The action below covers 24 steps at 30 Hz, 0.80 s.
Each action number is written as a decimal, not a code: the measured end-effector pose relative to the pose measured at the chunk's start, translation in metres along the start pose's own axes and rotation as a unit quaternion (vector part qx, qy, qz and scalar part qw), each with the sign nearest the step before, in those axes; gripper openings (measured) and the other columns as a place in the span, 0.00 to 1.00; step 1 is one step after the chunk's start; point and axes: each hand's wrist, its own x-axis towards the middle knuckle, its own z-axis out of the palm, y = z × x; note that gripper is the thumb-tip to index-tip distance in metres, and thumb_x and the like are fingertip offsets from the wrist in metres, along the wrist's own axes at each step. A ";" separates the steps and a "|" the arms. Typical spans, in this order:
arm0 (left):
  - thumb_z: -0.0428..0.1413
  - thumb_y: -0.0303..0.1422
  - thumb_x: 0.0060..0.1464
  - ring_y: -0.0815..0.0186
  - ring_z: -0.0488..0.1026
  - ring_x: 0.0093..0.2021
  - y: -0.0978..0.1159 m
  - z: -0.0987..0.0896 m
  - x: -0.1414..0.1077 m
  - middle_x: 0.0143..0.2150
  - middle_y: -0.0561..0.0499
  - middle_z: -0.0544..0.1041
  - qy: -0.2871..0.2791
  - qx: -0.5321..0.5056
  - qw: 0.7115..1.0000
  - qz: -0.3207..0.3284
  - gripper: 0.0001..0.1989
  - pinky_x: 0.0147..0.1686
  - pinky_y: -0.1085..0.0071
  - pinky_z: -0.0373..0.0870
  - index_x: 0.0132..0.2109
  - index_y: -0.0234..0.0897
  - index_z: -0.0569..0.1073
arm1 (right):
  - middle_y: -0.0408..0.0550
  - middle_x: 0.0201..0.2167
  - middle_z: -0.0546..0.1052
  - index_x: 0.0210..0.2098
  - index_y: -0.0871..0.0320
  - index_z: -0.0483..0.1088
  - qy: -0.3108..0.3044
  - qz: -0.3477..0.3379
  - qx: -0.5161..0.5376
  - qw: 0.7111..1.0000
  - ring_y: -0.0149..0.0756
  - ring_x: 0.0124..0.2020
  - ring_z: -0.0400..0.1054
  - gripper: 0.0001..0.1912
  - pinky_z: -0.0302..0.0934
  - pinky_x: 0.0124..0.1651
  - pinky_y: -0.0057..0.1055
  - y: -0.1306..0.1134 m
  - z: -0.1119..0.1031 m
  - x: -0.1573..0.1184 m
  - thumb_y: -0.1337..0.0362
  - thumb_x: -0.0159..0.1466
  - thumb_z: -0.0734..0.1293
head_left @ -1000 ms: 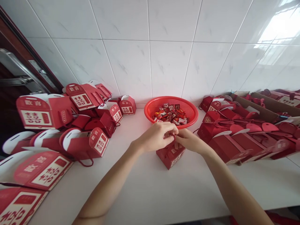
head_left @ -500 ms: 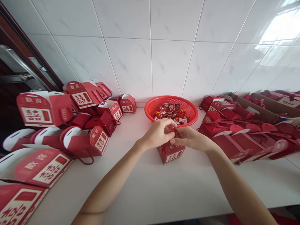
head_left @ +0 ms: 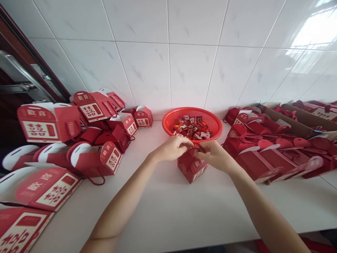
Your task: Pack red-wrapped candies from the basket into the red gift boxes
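A small red gift box [head_left: 188, 170] with a cream label stands on the white counter in front of me. My left hand [head_left: 173, 148] has its fingers closed at the left of the box's top. My right hand [head_left: 215, 154] pinches at the top from the right, where a thin dark red cord [head_left: 195, 150] shows between the hands. The fingertips partly hide the top flaps. Just behind the hands sits a red plastic basket [head_left: 167, 123] holding many wrapped candies [head_left: 193, 126].
Several red gift boxes [head_left: 97, 161] are piled on the left side of the counter [head_left: 158, 214]. More red boxes [head_left: 259, 165] stand in rows on the right, near cardboard cartons [head_left: 281, 117]. A tiled wall [head_left: 195, 73] rises behind; a door handle [head_left: 21, 86] is at far left.
Both hands have shifted slightly and the left hand has lowered onto the box's top. The box has turned a little, and more of its upper front shows.
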 end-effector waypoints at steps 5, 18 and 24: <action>0.47 0.26 0.56 0.65 0.70 0.33 -0.003 0.009 0.004 0.31 0.52 0.75 -0.095 0.001 0.995 -0.025 0.10 0.30 0.72 0.63 0.34 0.35 0.73 | 0.38 0.18 0.60 0.18 0.56 0.57 0.050 0.013 -0.061 0.997 0.28 0.24 0.53 0.16 0.49 0.28 0.28 -0.002 -0.002 0.002 0.59 0.56 0.65; 0.53 0.33 0.57 0.64 0.71 0.34 -0.014 0.011 0.007 0.32 0.50 0.76 -0.090 -0.048 0.994 -0.033 0.09 0.32 0.71 0.66 0.39 0.34 0.77 | 0.37 0.19 0.59 0.21 0.56 0.55 -0.026 0.010 -0.179 0.983 0.27 0.22 0.52 0.12 0.44 0.25 0.28 0.003 0.003 0.014 0.64 0.56 0.63; 0.53 0.28 0.51 0.67 0.67 0.31 -0.016 0.011 0.009 0.30 0.52 0.72 -0.093 -0.054 0.994 -0.028 0.06 0.29 0.73 0.62 0.35 0.33 0.74 | 0.37 0.19 0.59 0.21 0.56 0.54 -0.027 0.002 -0.150 0.988 0.28 0.23 0.52 0.14 0.44 0.26 0.28 0.001 0.001 0.016 0.63 0.58 0.64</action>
